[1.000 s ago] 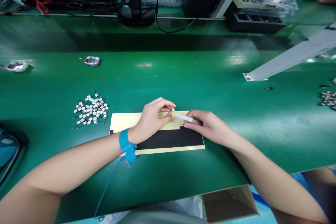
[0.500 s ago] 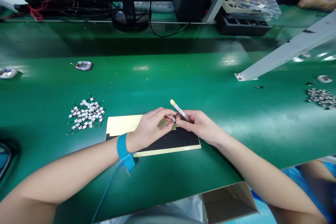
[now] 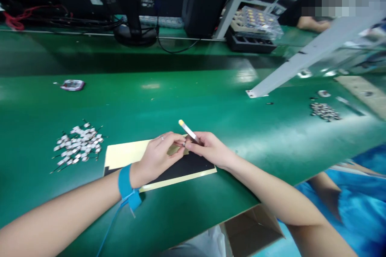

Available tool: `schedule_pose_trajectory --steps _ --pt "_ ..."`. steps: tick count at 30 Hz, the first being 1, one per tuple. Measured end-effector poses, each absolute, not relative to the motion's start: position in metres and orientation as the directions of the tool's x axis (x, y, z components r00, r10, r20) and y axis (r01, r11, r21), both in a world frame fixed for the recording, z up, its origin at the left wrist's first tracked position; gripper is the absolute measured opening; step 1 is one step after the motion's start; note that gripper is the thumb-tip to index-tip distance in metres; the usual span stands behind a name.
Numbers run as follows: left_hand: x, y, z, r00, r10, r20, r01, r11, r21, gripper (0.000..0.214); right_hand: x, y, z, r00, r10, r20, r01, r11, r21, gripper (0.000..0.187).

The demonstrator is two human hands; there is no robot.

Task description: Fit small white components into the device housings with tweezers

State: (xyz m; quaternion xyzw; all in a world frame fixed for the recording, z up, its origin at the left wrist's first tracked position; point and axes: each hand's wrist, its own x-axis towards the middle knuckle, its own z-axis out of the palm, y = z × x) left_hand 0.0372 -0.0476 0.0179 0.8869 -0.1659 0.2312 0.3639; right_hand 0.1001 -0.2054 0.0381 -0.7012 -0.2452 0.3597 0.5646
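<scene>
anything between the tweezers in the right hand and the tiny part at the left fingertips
Nothing visible: the small silver part at the left hand's fingertips sits right by the right hand holding the tweezers; their tip is hidden among the fingers.

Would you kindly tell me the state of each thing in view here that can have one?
Left hand, curled over the sheet, fingertips meeting the right hand.
Right hand, closed around the tool's lower end.
Yellow-tipped metal tool, tilted, yellow end up.
Blue wrist strap, fastened.
Black-and-cream sheet, lying flat, black layer covering only part of the cream backing.
Small wired parts, loose in a heap.
Cardboard box, open.
</scene>
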Motion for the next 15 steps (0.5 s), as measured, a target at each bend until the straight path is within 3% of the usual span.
schedule_pose_trajectory --steps 10,15 --pt "0.0375 -0.0450 0.0250 0.849 -0.143 0.508 -0.450 -0.699 0.556 0.008 0.1031 -0.2044 0.0311 0.686 0.702 -0.193 0.027 -0.289 -0.957 0.020" --pt "0.0376 -0.0474 0.0241 0.901 -0.046 0.431 -0.361 -0.631 0.687 0.012 0.1053 -0.2066 0.0317 0.726 0.668 -0.161 0.083 -0.318 -0.944 0.024"
